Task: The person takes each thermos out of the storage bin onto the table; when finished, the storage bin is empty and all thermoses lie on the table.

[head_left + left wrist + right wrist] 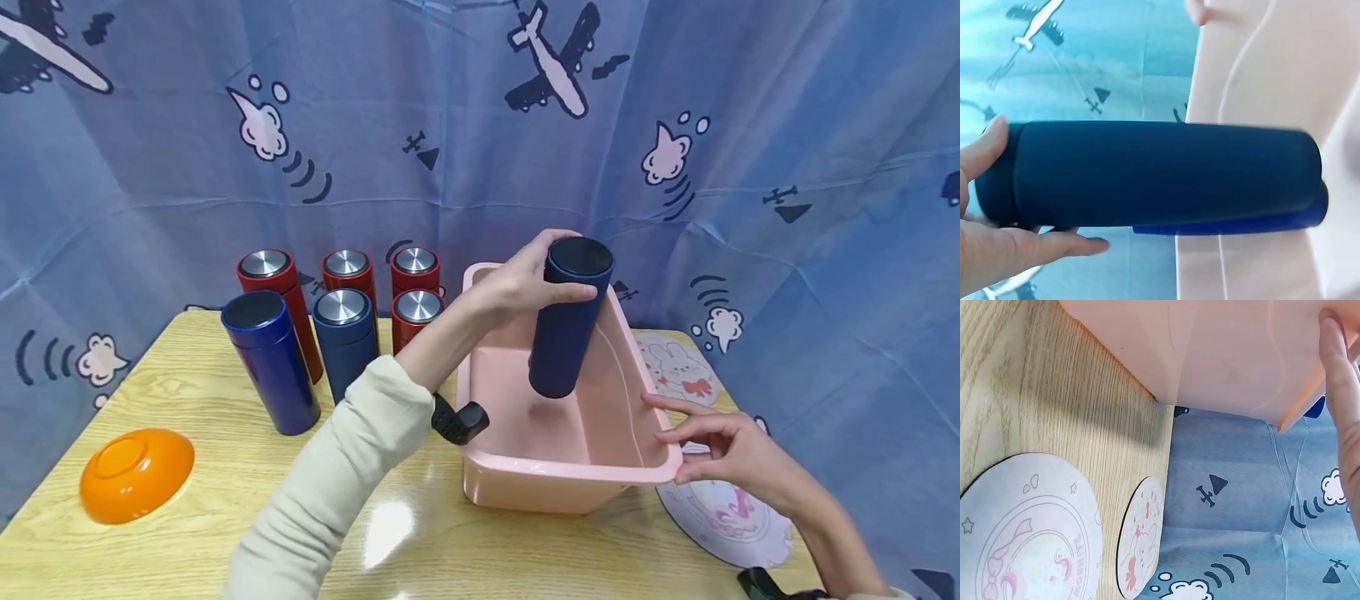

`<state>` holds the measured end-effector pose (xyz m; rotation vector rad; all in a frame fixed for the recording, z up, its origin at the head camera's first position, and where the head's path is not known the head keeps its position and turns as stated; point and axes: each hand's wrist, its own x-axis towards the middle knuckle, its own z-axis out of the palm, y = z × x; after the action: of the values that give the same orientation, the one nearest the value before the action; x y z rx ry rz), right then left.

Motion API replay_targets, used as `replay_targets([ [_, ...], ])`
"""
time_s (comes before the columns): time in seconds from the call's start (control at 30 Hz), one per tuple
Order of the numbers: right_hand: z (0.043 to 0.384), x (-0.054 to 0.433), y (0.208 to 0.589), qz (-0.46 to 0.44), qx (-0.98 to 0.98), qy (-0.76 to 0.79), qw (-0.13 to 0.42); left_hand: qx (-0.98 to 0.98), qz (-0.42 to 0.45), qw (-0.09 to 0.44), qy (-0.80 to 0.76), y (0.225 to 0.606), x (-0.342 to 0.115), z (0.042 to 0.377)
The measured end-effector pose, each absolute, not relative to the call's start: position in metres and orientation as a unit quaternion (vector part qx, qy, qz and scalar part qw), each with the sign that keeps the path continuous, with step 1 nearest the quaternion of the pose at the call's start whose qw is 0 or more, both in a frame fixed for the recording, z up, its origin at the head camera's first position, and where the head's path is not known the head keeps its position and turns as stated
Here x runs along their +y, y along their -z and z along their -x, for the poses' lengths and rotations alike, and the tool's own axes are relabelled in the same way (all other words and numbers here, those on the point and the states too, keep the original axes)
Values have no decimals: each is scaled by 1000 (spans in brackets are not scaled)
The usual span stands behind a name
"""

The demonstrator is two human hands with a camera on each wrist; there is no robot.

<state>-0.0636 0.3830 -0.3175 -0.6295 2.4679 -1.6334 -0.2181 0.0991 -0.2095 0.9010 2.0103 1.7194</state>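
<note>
My left hand [525,279] grips a dark blue thermos [568,333] near its black lid, fingers and thumb around the top. The thermos hangs almost upright inside a pink plastic basin [566,472], its base above the basin floor. In the left wrist view, a brighter blue thermos [1260,224] shows behind the held one, mostly hidden by it. My right hand [731,446] pinches the basin's rim at the near right corner. From the right wrist, a finger [1333,340] lies against the basin's outer wall.
Several red thermoses [266,265] with steel lids stand at the back left, behind a bright blue thermos [273,367] and a dark blue one [345,346]. An orange bowl [135,475] lies upside down at left. Two round printed mats [727,521] lie right of the basin. A patterned curtain [450,125] hangs behind.
</note>
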Motion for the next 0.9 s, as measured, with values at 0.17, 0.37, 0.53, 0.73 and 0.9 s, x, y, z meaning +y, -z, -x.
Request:
replay_targets([
  [0.17, 63, 383, 316, 205, 820, 531, 56, 717, -318, 96, -613, 216, 90, 207],
  [0.37, 64, 383, 315, 205, 814, 540, 61, 685, -372, 58, -624, 228, 82, 201],
  [0.53, 64, 382, 315, 205, 819, 532, 59, 671, -404, 76, -616, 235, 76, 201],
  [0.73, 64, 381, 316, 207, 827, 520, 52, 694, -383, 68, -606, 244, 67, 205],
  [0.9, 63, 381, 316, 208, 821, 529, 57, 702, -409, 49, -580, 248, 59, 206],
])
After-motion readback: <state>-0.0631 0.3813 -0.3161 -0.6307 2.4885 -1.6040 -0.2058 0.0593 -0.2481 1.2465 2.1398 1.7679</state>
